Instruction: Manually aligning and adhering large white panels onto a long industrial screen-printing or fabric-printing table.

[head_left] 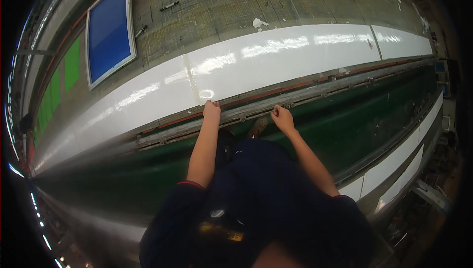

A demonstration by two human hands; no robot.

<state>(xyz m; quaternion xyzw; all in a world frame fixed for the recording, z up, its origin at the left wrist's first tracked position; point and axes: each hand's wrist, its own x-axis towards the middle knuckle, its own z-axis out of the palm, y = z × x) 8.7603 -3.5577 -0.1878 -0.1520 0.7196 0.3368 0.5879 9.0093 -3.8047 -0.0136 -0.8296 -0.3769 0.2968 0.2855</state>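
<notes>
White sheet [276,63] lies just beyond the left grip [212,109].

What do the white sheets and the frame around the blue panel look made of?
White sheets: probably plastic or plastic-coated, very glossy, since bright streaks glare across them. Frame: likely metal, pale and silvery, judging by its slim bars; possibly painted.

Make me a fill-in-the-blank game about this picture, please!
1. The bare hand nearer the long, glossy white sheets is the person's ____ hand.
2. Inside the thin, pale rectangular frame, the flat panel is coloured ____.
3. The bright flat rectangles near the picture's left edge are all ____.
4. The dark short left sleeve ends in a thin ____ trim.

Missing words: left; blue; green; red.
</notes>
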